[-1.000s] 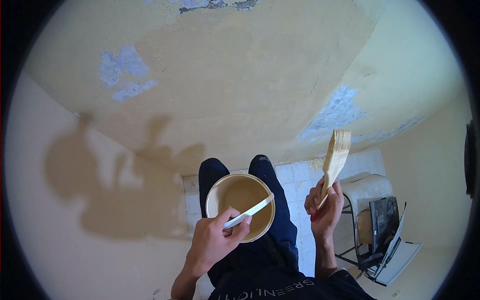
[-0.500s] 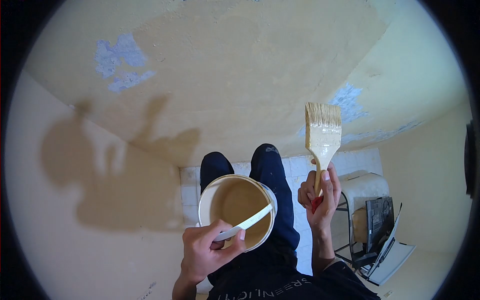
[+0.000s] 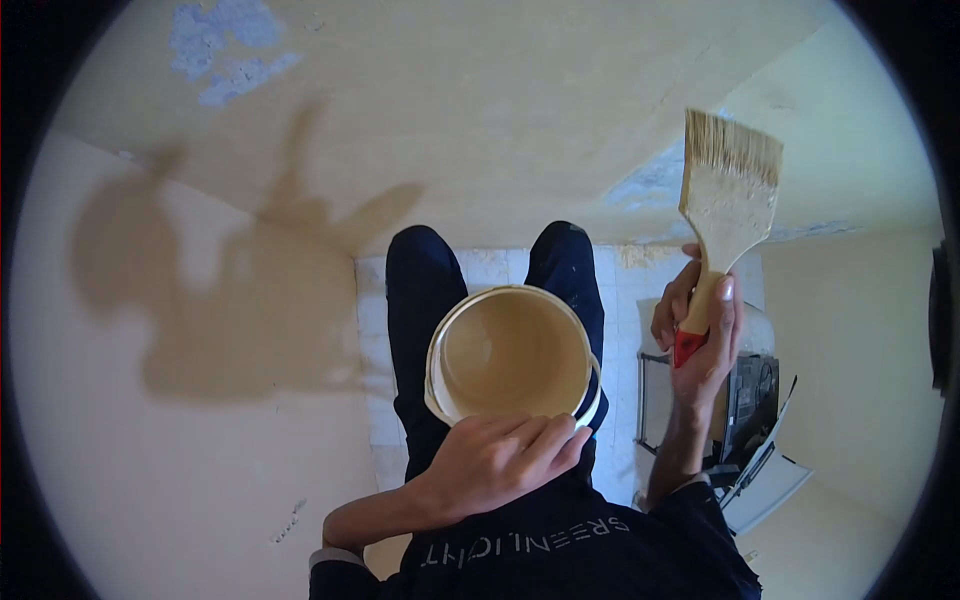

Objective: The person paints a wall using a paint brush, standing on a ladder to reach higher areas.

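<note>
A paint bucket (image 3: 515, 350) rests on or just over my thighs, its inside coated with beige paint. My left hand (image 3: 500, 458) is closed at its near rim, where part of the white handle (image 3: 590, 410) shows by the fingertips; the palm side is hidden. To the right, my right hand (image 3: 708, 325) grips a wide paintbrush (image 3: 735, 190) by its red-ended wooden handle. The bristles point up and away from me, and beige paint covers the brush head.
Ahead stands a beige wall (image 3: 480, 130) with a peeled bluish patch (image 3: 225, 45) at upper left and another peeled patch (image 3: 650, 185) near the brush. A chair with dark equipment (image 3: 755, 400) stands on the tiled floor at right. Shadows fall across the left wall.
My right hand has raised the brush up and to the right, tilting it. My left hand has shifted right with the handle, now lowered to the bucket's near rim. The view has tipped down.
</note>
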Available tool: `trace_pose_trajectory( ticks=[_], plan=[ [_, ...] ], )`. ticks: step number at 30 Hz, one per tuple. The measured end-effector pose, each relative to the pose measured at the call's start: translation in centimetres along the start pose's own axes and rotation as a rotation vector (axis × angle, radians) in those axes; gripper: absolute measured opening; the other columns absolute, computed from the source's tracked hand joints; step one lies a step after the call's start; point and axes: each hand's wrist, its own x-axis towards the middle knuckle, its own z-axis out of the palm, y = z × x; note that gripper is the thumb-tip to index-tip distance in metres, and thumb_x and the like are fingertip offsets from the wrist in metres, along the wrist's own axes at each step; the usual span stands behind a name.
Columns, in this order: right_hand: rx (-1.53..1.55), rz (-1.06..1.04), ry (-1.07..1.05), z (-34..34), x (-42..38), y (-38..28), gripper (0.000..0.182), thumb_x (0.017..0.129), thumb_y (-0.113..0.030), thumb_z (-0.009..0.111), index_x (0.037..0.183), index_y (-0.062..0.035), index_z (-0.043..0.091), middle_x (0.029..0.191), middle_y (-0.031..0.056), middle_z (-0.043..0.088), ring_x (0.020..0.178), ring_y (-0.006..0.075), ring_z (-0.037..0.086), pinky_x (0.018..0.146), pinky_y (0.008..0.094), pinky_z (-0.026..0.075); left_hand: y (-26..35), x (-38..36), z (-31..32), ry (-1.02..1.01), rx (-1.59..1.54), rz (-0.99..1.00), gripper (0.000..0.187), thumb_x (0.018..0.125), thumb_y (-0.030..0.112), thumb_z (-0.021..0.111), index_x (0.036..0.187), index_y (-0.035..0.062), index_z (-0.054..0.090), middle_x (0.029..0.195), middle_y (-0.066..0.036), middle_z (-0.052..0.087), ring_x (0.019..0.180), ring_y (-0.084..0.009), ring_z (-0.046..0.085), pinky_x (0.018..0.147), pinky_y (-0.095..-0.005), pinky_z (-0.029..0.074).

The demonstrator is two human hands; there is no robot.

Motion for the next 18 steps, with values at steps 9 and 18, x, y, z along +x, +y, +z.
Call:
trace_pose_trajectory(
  ticks=[9, 18],
  plan=[
    [-0.515, -0.094, -0.555, -2.1, 1.2, -5.3, 0.036, 0.098, -0.030, 0.042, 0.114, 0.0005, 0.052, 0.055, 0.0049, 0.047, 0.045, 0.0129, 0.049, 0.045, 0.0272, 0.039, 0.1, -1.7, 1.0, -0.021, 0.065, 0.008, 0.022, 0.076, 0.016, 0.074, 0.089, 0.0046, 0.062, 0.063, -0.001, 0.060, 0.055, -0.0096, 0.060, 0.051, -0.0229, 0.049],
    [-1.244, -0.582, -1.232, 0.5, 1.4, -4.8, 0.021, 0.082, -0.017, 0.063, 0.094, 0.0000, 0.061, 0.078, 0.0095, 0.057, 0.069, 0.0196, 0.059, 0.058, 0.0330, 0.049, 0.3, -5.3, 5.0, -0.141, 0.119, 0.018, 0.021, 0.081, 0.023, 0.069, 0.092, 0.0061, 0.062, 0.061, 0.000, 0.056, 0.057, -0.0114, 0.057, 0.056, -0.0246, 0.048]
  ],
)
